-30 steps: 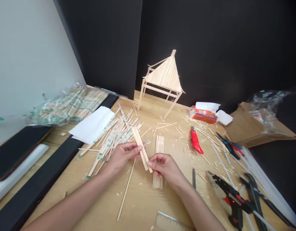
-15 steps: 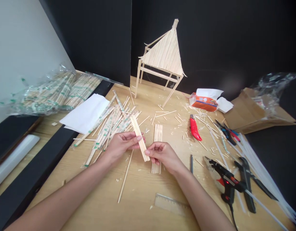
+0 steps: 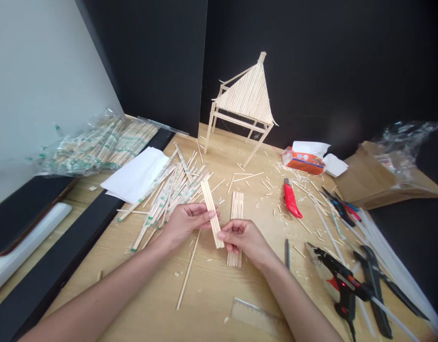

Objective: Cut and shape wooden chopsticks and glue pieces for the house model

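Note:
A narrow panel of wooden sticks [image 3: 210, 209], laid side by side, is held tilted above the table by both hands. My left hand [image 3: 186, 221] pinches it near its middle, thumb on top. At its lower end, my right hand [image 3: 245, 240] grips the edge between thumb and fingers. Beneath my right hand, a second flat row of sticks [image 3: 237, 204] lies on the table, partly covered by the hand. One loose chopstick [image 3: 188, 273] rests below my left hand. A ruler [image 3: 256, 313] lies near my right forearm.
A stick-built model with a pitched roof [image 3: 247, 97] stands at the back. Paper-wrapped chopsticks [image 3: 165, 199] are heaped on the left beside white paper [image 3: 133, 173]. To the right lie a red-handled knife [image 3: 292, 199], a glue gun [image 3: 341, 275], pliers [image 3: 340, 204] and stick offcuts.
The whole view has shifted, so everything sits slightly lower and further right in the picture. Both hands keep their hold on the stick panel, whose angle is nearly the same.

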`<state>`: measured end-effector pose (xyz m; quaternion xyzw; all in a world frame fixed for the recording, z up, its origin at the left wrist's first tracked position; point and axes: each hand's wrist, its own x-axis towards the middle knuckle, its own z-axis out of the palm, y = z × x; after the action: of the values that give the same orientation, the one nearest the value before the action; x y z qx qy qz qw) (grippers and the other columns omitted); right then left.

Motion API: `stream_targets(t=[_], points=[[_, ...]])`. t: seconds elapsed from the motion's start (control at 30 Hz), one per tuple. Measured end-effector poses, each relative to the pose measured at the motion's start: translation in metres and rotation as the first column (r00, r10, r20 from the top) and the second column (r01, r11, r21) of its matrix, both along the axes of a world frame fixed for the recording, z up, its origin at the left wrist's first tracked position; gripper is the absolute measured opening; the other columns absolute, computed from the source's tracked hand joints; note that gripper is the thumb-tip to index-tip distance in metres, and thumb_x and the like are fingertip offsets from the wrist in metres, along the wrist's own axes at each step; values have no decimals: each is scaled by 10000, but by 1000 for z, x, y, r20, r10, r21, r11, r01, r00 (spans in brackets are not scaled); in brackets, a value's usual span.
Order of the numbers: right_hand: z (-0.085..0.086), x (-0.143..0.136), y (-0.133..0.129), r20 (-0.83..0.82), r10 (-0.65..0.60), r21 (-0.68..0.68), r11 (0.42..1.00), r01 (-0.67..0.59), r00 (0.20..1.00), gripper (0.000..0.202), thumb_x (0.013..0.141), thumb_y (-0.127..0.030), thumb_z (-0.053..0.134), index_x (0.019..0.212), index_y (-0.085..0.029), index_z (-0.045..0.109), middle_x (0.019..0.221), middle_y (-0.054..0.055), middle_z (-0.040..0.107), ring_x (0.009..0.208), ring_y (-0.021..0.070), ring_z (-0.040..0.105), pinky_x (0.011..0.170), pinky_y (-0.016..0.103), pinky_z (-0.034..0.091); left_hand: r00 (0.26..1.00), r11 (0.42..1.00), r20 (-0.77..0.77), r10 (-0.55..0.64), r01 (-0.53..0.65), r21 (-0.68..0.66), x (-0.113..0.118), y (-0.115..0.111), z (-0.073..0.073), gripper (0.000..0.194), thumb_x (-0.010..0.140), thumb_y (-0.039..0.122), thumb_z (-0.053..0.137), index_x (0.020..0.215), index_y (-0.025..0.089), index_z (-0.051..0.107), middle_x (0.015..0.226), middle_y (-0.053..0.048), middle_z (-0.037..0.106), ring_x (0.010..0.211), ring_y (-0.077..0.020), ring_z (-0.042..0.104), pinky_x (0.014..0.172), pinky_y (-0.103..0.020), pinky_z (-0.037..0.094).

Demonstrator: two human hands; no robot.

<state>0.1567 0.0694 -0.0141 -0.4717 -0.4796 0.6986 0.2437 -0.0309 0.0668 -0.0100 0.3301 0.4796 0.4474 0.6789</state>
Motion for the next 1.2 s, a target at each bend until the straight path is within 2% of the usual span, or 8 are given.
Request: stream_targets(t=[0.23, 0.47, 0.7, 0.8, 0.93, 1.1, 1.13, 1.2], points=[[-3, 0, 0, 23, -5, 17, 1000, 5, 1000, 318, 641, -405, 772, 732, -132, 635, 465, -36, 578, 371, 56, 438, 371, 165, 322, 998, 1000, -54, -15, 16, 10, 1, -1, 1, 299, 636, 345, 777, 873, 169, 727, 871, -39, 747, 821, -176, 680, 719, -255, 559], [5, 7, 0, 69, 126, 65, 989, -130, 990, 328, 674, -446, 736, 769, -142, 659, 547, -29, 578, 421, 74, 474, 383, 179, 340, 995, 993, -71, -65, 71, 90, 10, -7, -4, 320, 676, 423, 727, 845, 152, 713, 847, -51, 736, 789, -189, 678, 733, -319, 557], [15, 15, 30, 322, -61, 316, 948, -47, 945, 385, 764, -524, 611, 807, -144, 658, 503, -24, 536, 402, 96, 435, 389, 220, 357, 954, 940, -288, -79, 167, 297, 27, -31, -6, 194, 785, 337, 637, 754, 159, 708, 751, -27, 705, 702, -154, 621, 667, -251, 484], [8, 4, 54, 407, -69, 402, 909, -111, 911, 382, 784, -494, 591, 860, -131, 682, 506, -16, 551, 394, 114, 452, 396, 243, 376, 852, 772, -521, -42, 359, 525, 32, -46, -3, 218, 872, 295, 530, 807, 174, 699, 739, -18, 684, 671, -127, 602, 647, -219, 460], [2, -19, 81, 485, -160, 558, 814, -164, 860, 321, 829, -337, 562, 1030, -109, 668, 689, 53, 652, 577, 173, 580, 581, 307, 467, 769, 552, -624, 137, 463, 693, 30, -56, 1, 223, 913, 236, 451, 965, 159, 653, 799, -35, 704, 679, -118, 635, 606, -199, 474], [9, -59, 74, 540, -87, 680, 631, -374, 837, 208, 869, -224, 534, 990, -203, 702, 959, 74, 656, 870, 192, 594, 843, 327, 429, 664, -23, -623, 415, 692, 722, 26, -64, 0, 207, 887, 189, 472, 1013, 161, 634, 816, -39, 719, 657, -117, 637, 555, -204, 473], [10, -67, 68, 553, -24, 679, 592, -433, 833, 198, 873, -227, 541, 980, -232, 707, 971, 57, 655, 897, 184, 592, 846, 307, 429, 670, -98, -603, 433, 700, 708, 28, -67, -1, 199, 888, 214, 481, 987, 164, 646, 808, -36, 714, 660, -116, 632, 554, -205, 470], [10, -80, 56, 602, 100, 674, 468, -571, 792, 207, 879, -246, 555, 1033, -271, 690, 1023, 38, 642, 963, 177, 575, 841, 282, 433, 694, -161, -552, 463, 678, 717, 31, -71, -4, 208, 889, 253, 494, 951, 155, 665, 780, -23, 703, 646, -110, 617, 522, -210, 458]])
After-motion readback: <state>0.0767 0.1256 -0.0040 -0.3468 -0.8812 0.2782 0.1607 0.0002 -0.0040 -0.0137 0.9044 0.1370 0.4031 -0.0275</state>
